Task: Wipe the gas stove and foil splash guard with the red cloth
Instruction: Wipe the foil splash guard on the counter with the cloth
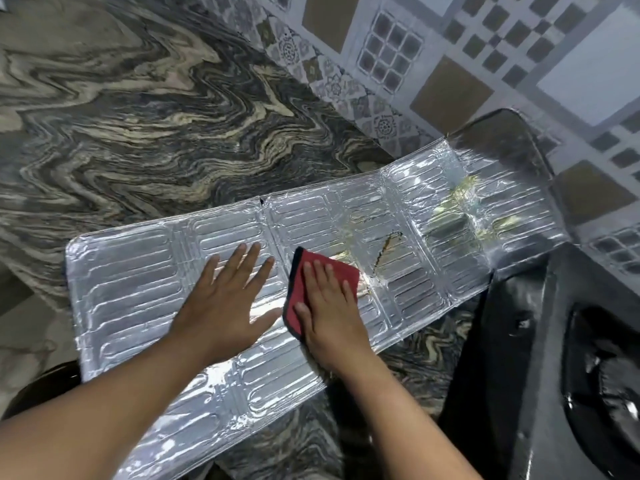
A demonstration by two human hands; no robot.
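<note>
The foil splash guard (131,289) lies flat across the marble counter, its embossed silver panels running from lower left to upper right. Yellow-brown grease stains show on its right panels. My left hand (228,299) presses flat on the foil with fingers spread. Just to its right, my right hand (329,306) lies palm-down on the folded red cloth (298,289), which rests on the foil beside the stains. The black gas stove (519,358) sits at the lower right, one burner partly in view, and the foil's right end overlaps its back corner.
The grey and beige swirled marble counter (138,116) fills the left and upper part of the view. A patterned tiled wall (450,46) rises behind the stove and foil. A dark rounded object (52,386) shows at the counter's lower left edge.
</note>
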